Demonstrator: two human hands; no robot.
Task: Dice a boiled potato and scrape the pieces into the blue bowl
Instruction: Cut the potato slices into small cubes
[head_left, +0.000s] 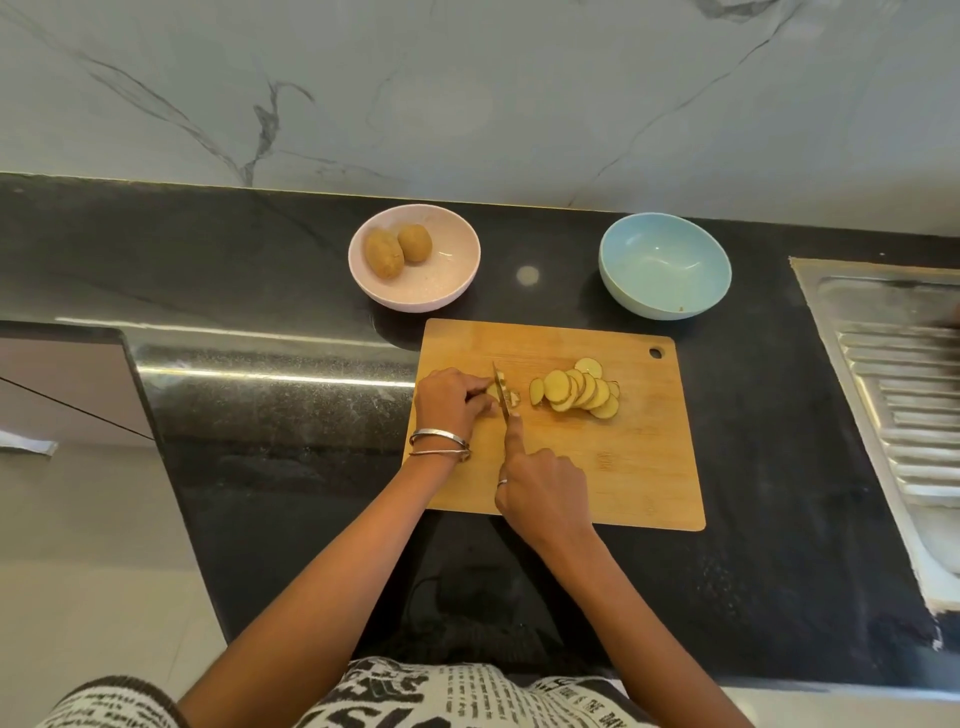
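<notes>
— What colours are on the counter?

— The countertop (270, 467) is black with fine pale speckles. Behind it the wall (467, 88) is pale grey-white marble with dark veins.

— And the bowls?

— The blue bowl (665, 265) is light blue. The other bowl (447, 280) is pale pink, and the two whole potatoes (397, 249) in it have brown skins.

— The board?

— The cutting board (613, 467) is honey-yellow wood with a straight grain. The potato slices (576, 389) on it are pale yellow with thin brown rims.

— Anything else?

— The sink drainboard (904, 415) is silver-grey and ribbed. The bangles (439, 444) are silver. The person's shirt (467, 696) is white with black newspaper-style lettering.
</notes>
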